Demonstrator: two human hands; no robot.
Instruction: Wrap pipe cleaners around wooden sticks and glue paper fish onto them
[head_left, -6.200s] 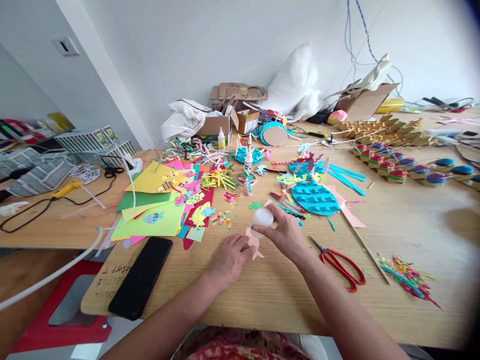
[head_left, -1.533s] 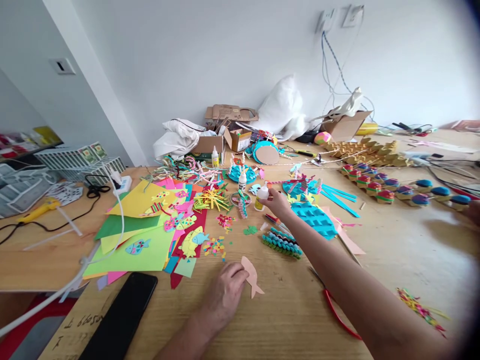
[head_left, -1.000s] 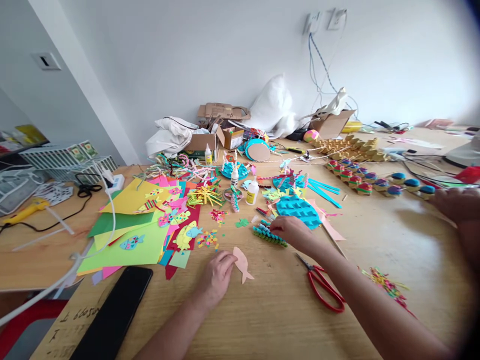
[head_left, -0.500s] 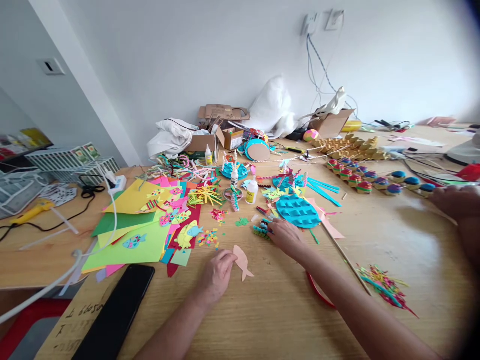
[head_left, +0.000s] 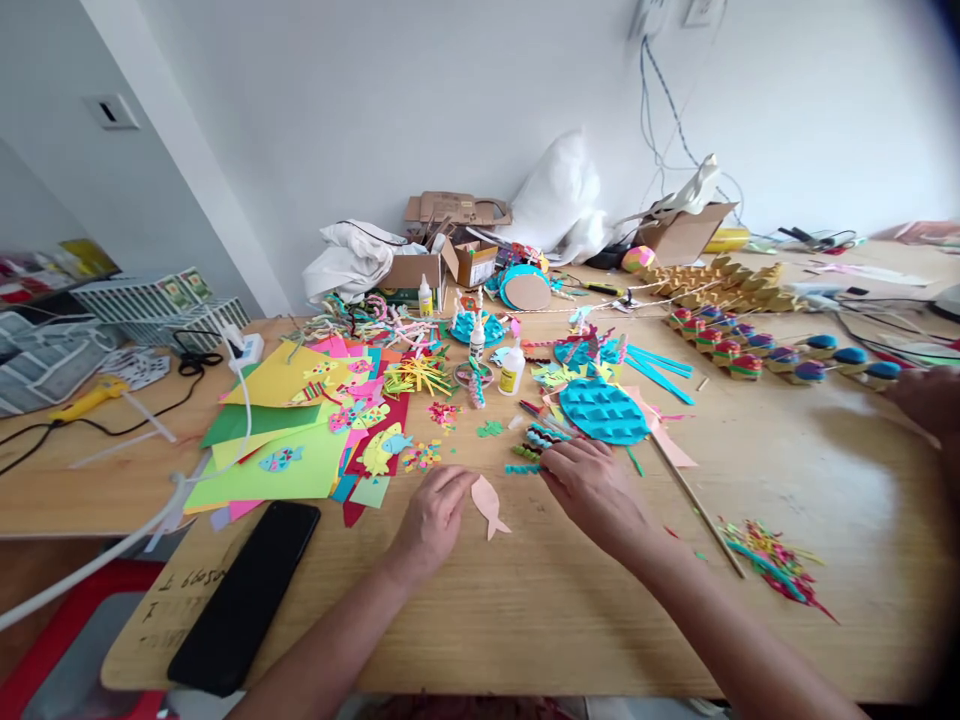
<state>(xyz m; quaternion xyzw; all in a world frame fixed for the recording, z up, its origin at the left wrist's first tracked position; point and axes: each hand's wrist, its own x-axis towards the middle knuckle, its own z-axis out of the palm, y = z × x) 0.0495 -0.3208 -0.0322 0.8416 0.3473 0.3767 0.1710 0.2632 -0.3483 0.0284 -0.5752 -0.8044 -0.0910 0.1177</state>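
A pale pink paper fish [head_left: 489, 503] lies on the table between my hands. My left hand [head_left: 437, 512] is at its left edge, fingers closed together at the fish's head end. My right hand [head_left: 592, 487] is closed, with a turquoise crinkled strip [head_left: 523, 469] sticking out to the left from under its fingertips. Just behind that strip lie more twisted strips [head_left: 534, 448], green, brown and blue, partly covered by my right hand. A round turquoise bumpy piece [head_left: 604, 411] sits beyond my right hand.
Coloured paper sheets [head_left: 277, 480] and a black phone [head_left: 245, 598] lie left. Glue bottles [head_left: 511, 371] stand mid-table. A wooden stick [head_left: 697, 505] and a pile of scraps [head_left: 776, 565] are right. Another person's hand [head_left: 928, 400] rests by painted egg-carton strips [head_left: 808, 371]. A white cable [head_left: 244, 400] crosses left.
My right hand has shifted slightly nearer, and the turquoise strip now lies apart from the other strips. The view has tilted down. Red scissor-like handles seen beneath my right forearm are now hidden.
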